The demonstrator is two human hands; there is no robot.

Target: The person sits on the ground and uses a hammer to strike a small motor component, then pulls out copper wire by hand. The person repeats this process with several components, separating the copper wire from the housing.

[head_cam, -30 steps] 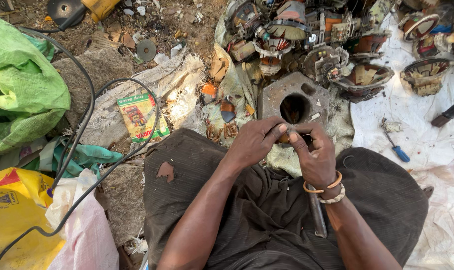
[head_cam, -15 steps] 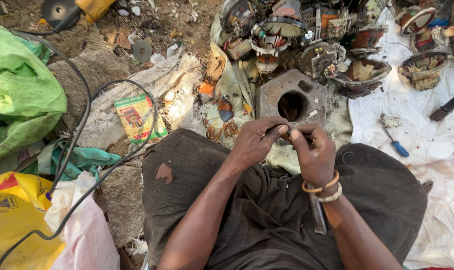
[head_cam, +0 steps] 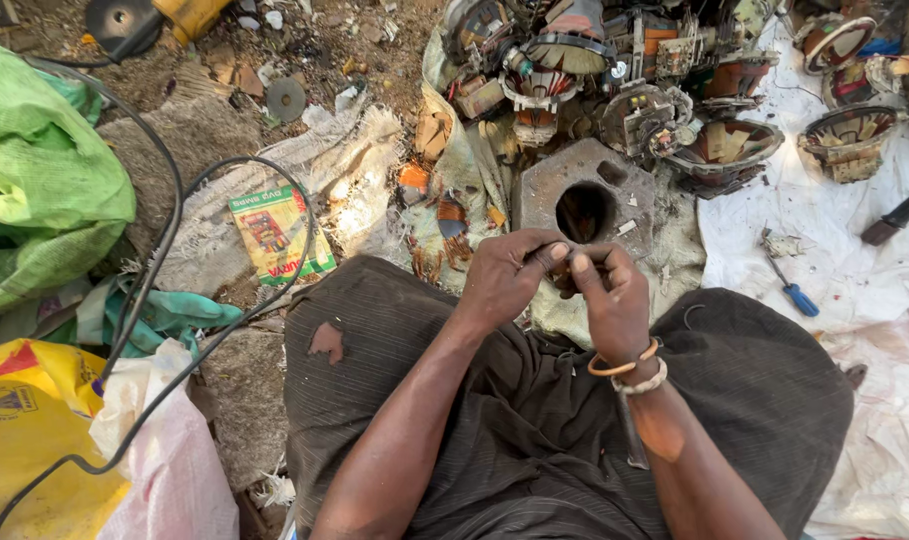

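Observation:
My left hand (head_cam: 509,275) and my right hand (head_cam: 609,295) meet fingertip to fingertip over my lap, pinching a small dark part (head_cam: 564,275) that the fingers mostly hide. Two bangles ring my right wrist (head_cam: 624,368). A thin metal tool (head_cam: 629,440) lies along my right forearm on my dark trousers. Just beyond my hands a grey metal block with a round hole (head_cam: 584,195) rests on the ground.
A heap of dismantled motor parts and metal bowls (head_cam: 624,80) lies at the top. A blue-handled screwdriver (head_cam: 789,290) sits on white sheet (head_cam: 874,300) at right. Left: green sack (head_cam: 44,190), yellow bag (head_cam: 24,430), black cable (head_cam: 164,300), a printed packet (head_cam: 274,232).
My hands have stayed together over my lap, the fingers shifting a little on the small part. The view has moved slightly.

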